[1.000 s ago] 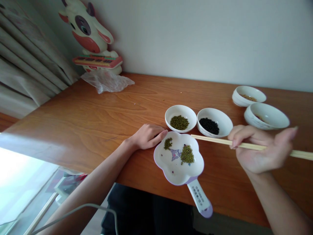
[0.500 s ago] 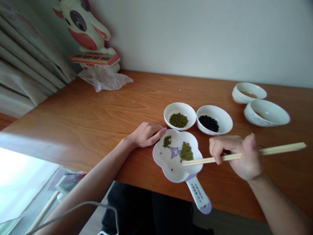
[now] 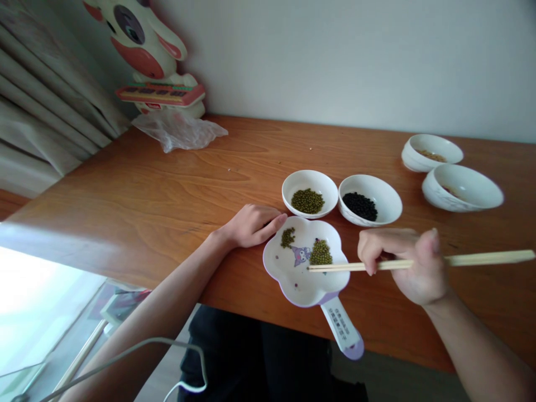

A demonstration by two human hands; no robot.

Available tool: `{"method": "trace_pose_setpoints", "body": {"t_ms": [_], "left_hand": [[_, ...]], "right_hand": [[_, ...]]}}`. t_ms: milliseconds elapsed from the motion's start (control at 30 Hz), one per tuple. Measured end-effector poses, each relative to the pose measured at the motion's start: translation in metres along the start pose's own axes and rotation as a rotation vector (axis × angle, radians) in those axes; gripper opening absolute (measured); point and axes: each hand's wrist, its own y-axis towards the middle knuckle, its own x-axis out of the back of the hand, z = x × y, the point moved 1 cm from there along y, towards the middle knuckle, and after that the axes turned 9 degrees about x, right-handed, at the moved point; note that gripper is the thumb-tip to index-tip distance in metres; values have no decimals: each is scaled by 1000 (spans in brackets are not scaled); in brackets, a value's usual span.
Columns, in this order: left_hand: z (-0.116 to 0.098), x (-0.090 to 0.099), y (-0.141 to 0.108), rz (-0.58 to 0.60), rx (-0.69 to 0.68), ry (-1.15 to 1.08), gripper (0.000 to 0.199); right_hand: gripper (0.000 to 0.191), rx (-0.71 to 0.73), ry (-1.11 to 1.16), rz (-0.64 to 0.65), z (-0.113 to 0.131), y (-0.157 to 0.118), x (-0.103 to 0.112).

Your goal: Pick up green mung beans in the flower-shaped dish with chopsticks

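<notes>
- The right hand (image 3: 404,262) is holding wooden chopsticks (image 3: 364,267), fingers wrapped snugly around them. The tips are sitting nearly together beside the bigger heap of green mung beans (image 3: 320,253); can't tell if they're pinching one.
- The left hand (image 3: 252,226) is resting loosely on the wooden table (image 3: 146,195), gripping nothing, thumb lying at the rim of the flower-shaped dish (image 3: 282,271).
- That dish is sitting near the table's front edge, its handle (image 3: 341,326) pointing toward the person and poking past the edge.
- Done so far, by the looks of it: a white bowl (image 3: 291,187) just behind the dish is holding a decent pile of mung beans, and its neighbor bowl (image 3: 387,204) is holding black beans (image 3: 360,206).
- Farther right, one bowl (image 3: 411,160) is holding tannish bits, and the bowl in front of it (image 3: 481,192) is showing a little something reddish-brown, too hidden to name.
- Left over: two mung bean clumps are lying in the dish, the smaller one (image 3: 287,237) near the left thumb. Probably past halfway, but not finished.
</notes>
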Motion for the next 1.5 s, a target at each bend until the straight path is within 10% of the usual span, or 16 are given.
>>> {"method": "trace_pose_setpoints", "body": {"t_ms": [1500], "left_hand": [[-1,0,0,-13,-17,-12,42]], "right_hand": [[76,24,-41,-1,-16,-11,-10]]}}
